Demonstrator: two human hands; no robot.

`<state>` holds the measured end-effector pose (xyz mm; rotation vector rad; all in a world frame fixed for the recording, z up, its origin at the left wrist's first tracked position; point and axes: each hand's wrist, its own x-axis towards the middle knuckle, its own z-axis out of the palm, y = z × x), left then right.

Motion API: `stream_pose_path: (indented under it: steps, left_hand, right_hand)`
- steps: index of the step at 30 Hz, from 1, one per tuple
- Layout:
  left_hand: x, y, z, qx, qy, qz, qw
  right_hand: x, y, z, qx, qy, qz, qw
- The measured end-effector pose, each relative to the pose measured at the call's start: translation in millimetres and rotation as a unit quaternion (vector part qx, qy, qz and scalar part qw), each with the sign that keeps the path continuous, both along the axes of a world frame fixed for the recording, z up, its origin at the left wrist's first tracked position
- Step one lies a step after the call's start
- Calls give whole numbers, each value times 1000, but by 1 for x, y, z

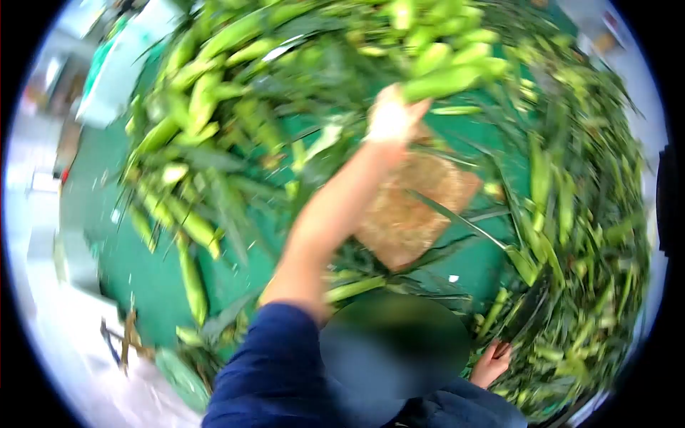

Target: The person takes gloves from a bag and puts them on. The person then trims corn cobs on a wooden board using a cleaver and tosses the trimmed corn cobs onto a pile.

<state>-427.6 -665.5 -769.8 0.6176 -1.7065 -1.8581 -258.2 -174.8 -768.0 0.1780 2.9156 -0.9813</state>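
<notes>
My left arm stretches forward over the table, and my left hand (394, 116) is closed on a green ear of corn in its husk (444, 82), at the edge of a heap of ears. Motion blurs this hand and hides some of its fingers. Down at the right, my right hand (491, 365) grips the handle of a knife (529, 308); its broad dark blade points up and away, over loose husks. Between the hands lies a worn wooden chopping board (414, 203), with long green leaves across its edges.
Husked-in ears of corn (203, 100) are heaped at the far side and left of the green table surface (128, 250). A deep pile of stripped husks and leaves (599, 285) fills the right side. A pale box (121, 71) stands at the upper left.
</notes>
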Motion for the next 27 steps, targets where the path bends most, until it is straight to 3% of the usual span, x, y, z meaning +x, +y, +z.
stream_pose_path:
  steps: [1,3,4,6,8,10,11,12,13,14,15,17,18,20,22,24,27]
  left_hand:
    - [-46,-11,-9,169,104,-4,980]
    - [-130,-32,-21,507,327,31,797]
    - [-138,-38,-3,537,387,-3,750]
    - [-94,-59,28,314,350,-171,866]
    - [27,-78,53,130,178,-191,957]
    - [159,-79,68,5,-4,54,999]
    - [227,-96,41,-189,-101,155,964]
    - [296,-100,41,-349,-284,278,849]
    - [344,-104,28,-239,-310,458,798]
    - [404,-122,-15,-390,-400,527,641]
    - [429,-118,-39,-392,-471,523,592]
    - [447,-122,-68,-210,-471,519,682]
    - [446,-131,-80,-81,-374,511,770]
    - [423,-135,-71,129,-176,518,827]
    - [402,-105,-41,155,-136,461,863]
    - [383,-36,-27,41,-170,387,905]
    - [341,46,-53,236,-51,277,930]
  right_hand:
    - [-2,-27,8,26,-22,64,997]
    - [0,-62,10,29,-66,139,988]
    - [5,-60,3,30,-85,155,984]
    - [15,-60,-7,44,-125,159,978]
    - [24,-63,-11,71,-166,137,974]
    - [27,-65,-22,49,-160,84,982]
    - [31,-66,-30,21,-131,61,989]
    - [32,-67,-39,-9,-96,45,994]
    - [34,-69,-44,-35,-69,36,996]
    - [28,-71,-40,-42,-58,46,996]
    - [21,-74,-37,-48,-46,57,996]
    - [2,-72,-38,-61,-117,126,983]
    - [-3,-78,-33,-77,-131,154,976]
    - [-8,-84,-26,-85,-136,193,968]
    - [-11,-88,-17,-66,-114,216,967]
    - [-3,-92,0,-35,-78,253,964]
    - [13,-102,7,-45,-66,272,959]
